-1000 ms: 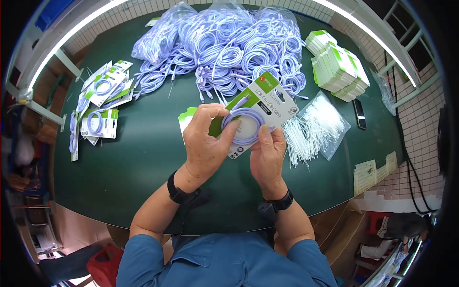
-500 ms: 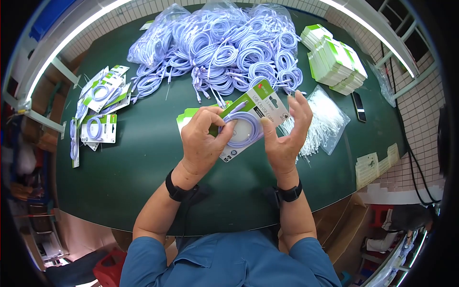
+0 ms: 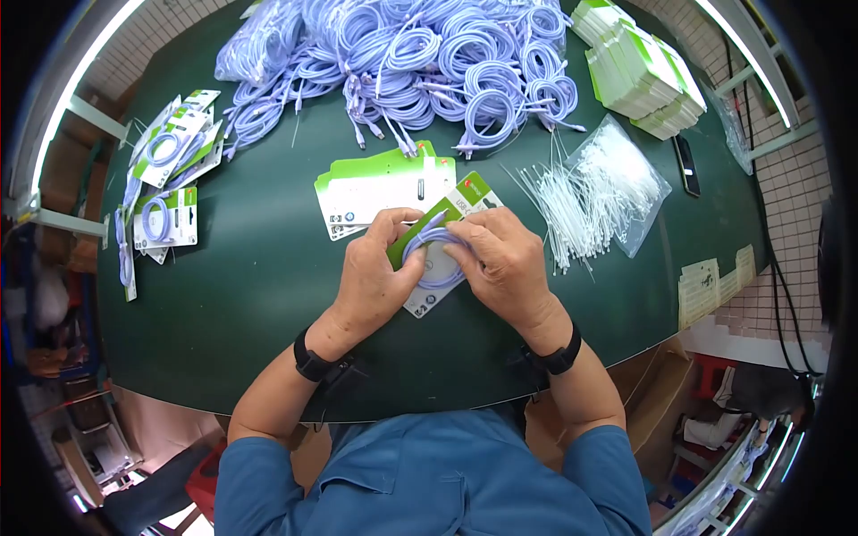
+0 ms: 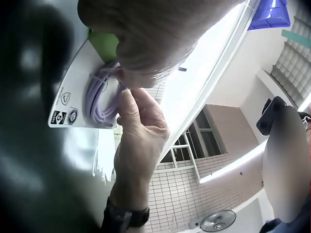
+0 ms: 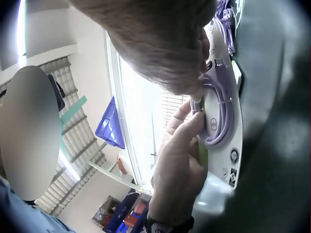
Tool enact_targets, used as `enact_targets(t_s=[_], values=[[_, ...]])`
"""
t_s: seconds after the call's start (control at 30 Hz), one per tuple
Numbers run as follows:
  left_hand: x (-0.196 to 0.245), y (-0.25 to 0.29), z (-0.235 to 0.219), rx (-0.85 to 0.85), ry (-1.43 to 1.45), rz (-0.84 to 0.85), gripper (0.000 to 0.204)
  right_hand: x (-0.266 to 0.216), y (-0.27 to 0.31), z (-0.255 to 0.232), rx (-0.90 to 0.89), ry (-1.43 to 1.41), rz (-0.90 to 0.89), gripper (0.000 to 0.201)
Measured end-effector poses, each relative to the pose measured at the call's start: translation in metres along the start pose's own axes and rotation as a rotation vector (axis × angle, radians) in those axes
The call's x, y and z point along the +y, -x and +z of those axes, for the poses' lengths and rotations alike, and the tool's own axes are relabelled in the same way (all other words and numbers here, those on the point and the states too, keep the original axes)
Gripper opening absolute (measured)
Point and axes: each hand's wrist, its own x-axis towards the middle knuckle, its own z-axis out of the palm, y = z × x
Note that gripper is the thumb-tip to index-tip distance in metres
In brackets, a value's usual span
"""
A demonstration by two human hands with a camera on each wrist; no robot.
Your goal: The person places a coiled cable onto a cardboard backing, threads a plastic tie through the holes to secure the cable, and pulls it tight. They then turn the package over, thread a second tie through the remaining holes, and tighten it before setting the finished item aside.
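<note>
My left hand point(image 3: 375, 272) grips a white and green cable card point(image 3: 418, 306) at its left edge, with the thumb over a coiled lilac USB cable point(image 3: 435, 280) that lies on the card's front. From the right, my right hand point(image 3: 509, 263) pinches the coil near its upper right with curled fingers and thumb. In the right wrist view, a connector end point(image 5: 221, 68) sticks up from the coil and a thin tie point(image 5: 224, 101) crosses its strands. Several flat cards point(image 3: 366, 192) lie on the table just beyond the hands.
Loose cable coils point(image 3: 438, 54) heap along the back of the green table point(image 3: 223, 330). At the left lie carded cables point(image 3: 170, 210). To the right are white cable ties point(image 3: 581, 205) in a plastic bag point(image 3: 648, 201), stacked cards point(image 3: 648, 80) and a phone point(image 3: 686, 167).
My right hand has left the card's right side, opened, then come back to pinch the coil. The card has moved nearer my body, baring more of the flat cards beyond.
</note>
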Motion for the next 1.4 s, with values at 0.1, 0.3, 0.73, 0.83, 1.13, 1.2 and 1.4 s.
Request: enact_targets(t_s=[0.1, 0.3, 0.73, 0.83, 1.13, 1.2, 1.4], values=[[-0.011, 0.010, 0.010, 0.015, 0.053, 0.008, 0.032, 0.009, 0.011, 0.009, -0.047, -0.070, -0.035, 0.028], [-0.017, 0.012, 0.015, 0.049, 0.033, 0.055, 0.028, 0.012, 0.017, 0.021, -0.017, -0.136, -0.017, 0.028], [-0.027, 0.009, 0.013, -0.057, -0.033, 0.019, 0.027, 0.006, 0.016, 0.038, -0.076, -0.059, -0.087, 0.028], [-0.024, 0.006, 0.010, -0.073, -0.032, 0.008, 0.028, 0.006, 0.011, 0.036, -0.061, -0.066, -0.119, 0.028], [-0.029, 0.006, 0.012, 0.012, 0.052, 0.052, 0.027, 0.022, 0.013, 0.014, -0.109, -0.194, 0.144, 0.019], [-0.031, 0.007, 0.011, -0.029, 0.015, 0.091, 0.025, 0.022, 0.011, 0.012, -0.158, -0.234, 0.191, 0.017], [-0.028, 0.006, 0.010, -0.046, 0.019, 0.051, 0.023, 0.016, 0.008, 0.011, -0.205, -0.335, 0.330, 0.014]])
